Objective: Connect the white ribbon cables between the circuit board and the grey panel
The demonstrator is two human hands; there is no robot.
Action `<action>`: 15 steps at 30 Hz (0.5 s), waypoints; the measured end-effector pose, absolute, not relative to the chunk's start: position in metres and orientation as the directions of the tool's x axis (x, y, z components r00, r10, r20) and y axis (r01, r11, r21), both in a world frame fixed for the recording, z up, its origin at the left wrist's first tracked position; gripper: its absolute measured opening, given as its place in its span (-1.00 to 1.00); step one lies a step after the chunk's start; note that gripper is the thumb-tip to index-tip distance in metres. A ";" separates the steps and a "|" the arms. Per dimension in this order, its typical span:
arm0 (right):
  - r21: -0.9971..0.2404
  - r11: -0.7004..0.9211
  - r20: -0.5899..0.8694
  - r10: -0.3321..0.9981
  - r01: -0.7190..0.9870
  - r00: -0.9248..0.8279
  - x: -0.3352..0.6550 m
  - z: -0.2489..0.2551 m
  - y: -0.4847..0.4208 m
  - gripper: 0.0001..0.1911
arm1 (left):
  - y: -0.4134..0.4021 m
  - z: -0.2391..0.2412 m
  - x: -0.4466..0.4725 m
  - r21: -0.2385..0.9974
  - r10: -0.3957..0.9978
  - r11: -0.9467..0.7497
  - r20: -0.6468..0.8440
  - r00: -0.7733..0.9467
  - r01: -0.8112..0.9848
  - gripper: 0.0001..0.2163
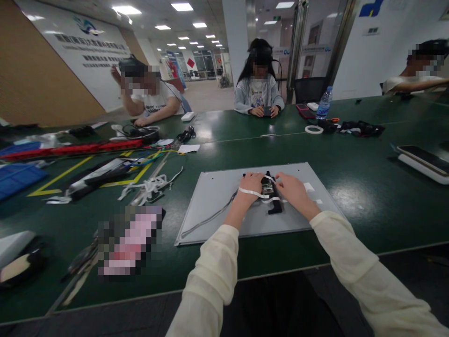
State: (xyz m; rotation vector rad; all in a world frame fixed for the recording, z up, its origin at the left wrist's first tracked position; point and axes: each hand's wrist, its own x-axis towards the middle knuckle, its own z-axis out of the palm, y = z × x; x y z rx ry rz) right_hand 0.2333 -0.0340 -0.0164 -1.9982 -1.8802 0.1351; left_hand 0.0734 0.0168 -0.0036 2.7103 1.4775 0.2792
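A black frame [275, 206] with a small green circuit board [267, 187] lies on a white panel [210, 206]. My left hand [251, 186] is curled over the frame's left side, its fingertips partly hidden. One white strip [253, 192] crosses in front of that hand near the wrist. At the frame's right side, my right hand [293, 189] has thumb and fingers closed at another thin white strip [269, 178] that arches over the board. A lower white band [271, 200] crosses the frame. From the left side, a grey flat cable [210, 218] runs across the panel.
White strips [150, 188] lie tangled left of the panel, near a blurred-out phone [135, 241]. A tape roll [314, 129] and water bottle [324, 103] stand farther back. Another phone [424, 159] rests at right. Several people sit around the green table [231, 145].
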 end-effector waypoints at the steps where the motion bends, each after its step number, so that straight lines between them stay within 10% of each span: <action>1: -0.305 -0.023 0.195 0.977 0.952 0.086 0.232 -0.015 -0.035 -0.76 | 0.017 -0.005 0.073 0.115 0.831 -0.553 0.146 0.536 0.825 -0.62; 8: -0.167 -0.050 0.177 0.981 0.985 0.080 0.236 -0.015 -0.041 -0.74 | 0.017 -0.010 0.073 0.083 0.826 -0.551 0.194 0.529 0.830 -0.62; 15: -0.279 0.031 0.184 0.983 0.960 0.021 0.253 -0.023 -0.046 -0.72 | 0.016 -0.011 0.072 0.098 0.817 -0.565 0.206 0.539 0.819 -0.61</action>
